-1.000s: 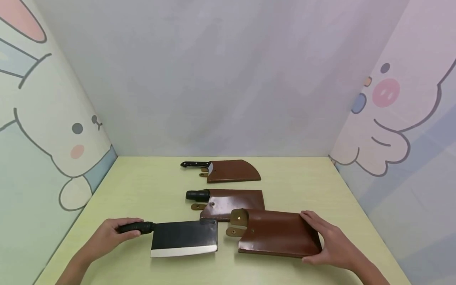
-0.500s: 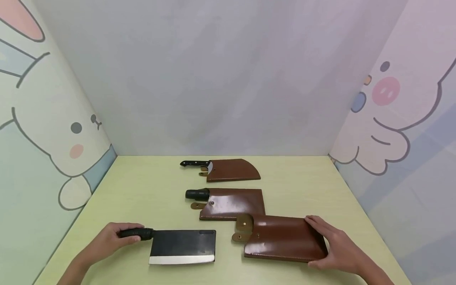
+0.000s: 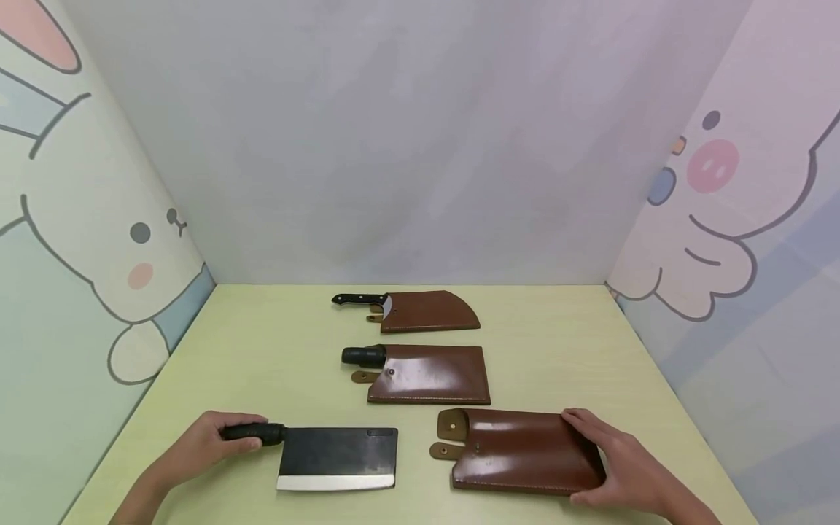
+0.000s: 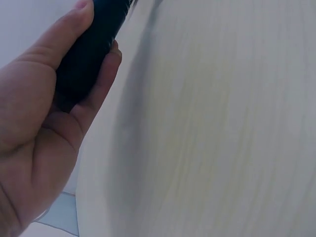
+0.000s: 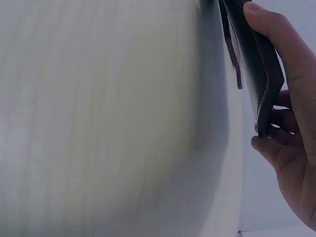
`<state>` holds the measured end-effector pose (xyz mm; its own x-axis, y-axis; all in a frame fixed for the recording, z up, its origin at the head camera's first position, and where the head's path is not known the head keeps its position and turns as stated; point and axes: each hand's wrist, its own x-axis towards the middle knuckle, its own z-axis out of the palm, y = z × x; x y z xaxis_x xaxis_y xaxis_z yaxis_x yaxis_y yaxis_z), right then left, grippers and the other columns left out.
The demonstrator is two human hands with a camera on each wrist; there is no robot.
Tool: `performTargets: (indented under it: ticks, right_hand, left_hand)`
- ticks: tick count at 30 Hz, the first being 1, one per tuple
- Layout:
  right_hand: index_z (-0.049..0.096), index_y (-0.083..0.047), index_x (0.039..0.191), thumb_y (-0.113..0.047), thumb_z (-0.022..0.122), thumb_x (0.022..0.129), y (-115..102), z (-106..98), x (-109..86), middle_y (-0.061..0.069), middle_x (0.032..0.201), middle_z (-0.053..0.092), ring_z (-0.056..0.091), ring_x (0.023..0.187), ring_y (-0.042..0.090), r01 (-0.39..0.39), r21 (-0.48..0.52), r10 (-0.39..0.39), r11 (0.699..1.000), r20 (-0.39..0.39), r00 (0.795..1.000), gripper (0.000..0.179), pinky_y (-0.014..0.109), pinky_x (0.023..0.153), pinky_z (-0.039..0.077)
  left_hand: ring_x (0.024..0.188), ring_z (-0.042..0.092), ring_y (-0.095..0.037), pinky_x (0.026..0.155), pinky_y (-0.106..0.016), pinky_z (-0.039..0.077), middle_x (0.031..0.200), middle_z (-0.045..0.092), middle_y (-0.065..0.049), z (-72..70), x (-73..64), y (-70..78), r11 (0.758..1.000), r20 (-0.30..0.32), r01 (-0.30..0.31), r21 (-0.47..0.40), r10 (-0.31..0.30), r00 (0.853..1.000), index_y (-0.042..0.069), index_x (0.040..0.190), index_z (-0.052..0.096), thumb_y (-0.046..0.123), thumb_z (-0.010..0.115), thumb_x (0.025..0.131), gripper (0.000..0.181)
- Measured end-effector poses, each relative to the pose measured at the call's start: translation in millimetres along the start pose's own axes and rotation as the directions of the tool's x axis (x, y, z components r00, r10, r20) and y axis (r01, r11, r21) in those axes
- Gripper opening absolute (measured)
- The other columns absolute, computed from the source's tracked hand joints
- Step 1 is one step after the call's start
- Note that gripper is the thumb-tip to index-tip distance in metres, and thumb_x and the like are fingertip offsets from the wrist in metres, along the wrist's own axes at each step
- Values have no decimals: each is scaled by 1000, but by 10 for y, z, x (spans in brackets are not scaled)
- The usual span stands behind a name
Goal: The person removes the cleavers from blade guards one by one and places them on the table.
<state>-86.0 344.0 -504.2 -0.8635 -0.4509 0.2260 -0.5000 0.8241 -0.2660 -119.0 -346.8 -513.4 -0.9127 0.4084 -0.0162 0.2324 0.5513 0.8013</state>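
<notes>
My left hand (image 3: 208, 446) grips the black handle (image 4: 91, 54) of a cleaver (image 3: 337, 453), its thumb on the near side. The cleaver's dark blade points right, with a bright edge strip toward me. On the right, my right hand (image 3: 620, 467) holds the far right end of a brown leather knife sheath (image 3: 525, 452) between thumb and fingers. Two tan snap straps stick out from the sheath's left end, facing the blade's tip across a gap. In the right wrist view, the sheath (image 5: 252, 59) is seen edge-on, pinched above the table.
Behind them lies a sheathed cleaver (image 3: 429, 375) with a black handle pointing left. Farther back rests another sheathed knife (image 3: 426, 312) with a riveted black handle. The pale yellow table (image 3: 262, 350) is bounded by a grey back wall (image 3: 407, 146) and cartoon-printed side walls.
Both hands have come down and toward me with the cleaver and the sheath. The sheath, which overlapped the middle sheathed cleaver, now shows apart from it and slightly farther right.
</notes>
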Motion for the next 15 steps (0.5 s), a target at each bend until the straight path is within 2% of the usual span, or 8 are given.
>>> performTargets:
  ticks: [7, 15]
  right_hand:
    - [54, -14, 149, -72, 89, 58, 5, 35, -53, 10, 144, 58, 65, 117, 33, -40, 19, 39, 999, 39, 998, 113, 36, 80, 58]
    - [47, -16, 154, -74, 84, 64, -10, 63, -73, 12, 149, 54, 63, 122, 38, -104, 57, 95, 993, 146, 985, 113, 36, 82, 57]
  left_hand:
    - [92, 60, 2, 72, -23, 52, 114, 74, -10, 24, 6, -50, 999, 18, 41, 20, -41, 999, 5, 121, 75, 23, 79, 91, 35]
    - [97, 59, 3, 75, -22, 51, 119, 72, -15, 47, 23, -70, 997, 12, 76, 26, -76, 997, 7, 123, 74, 26, 80, 91, 37]
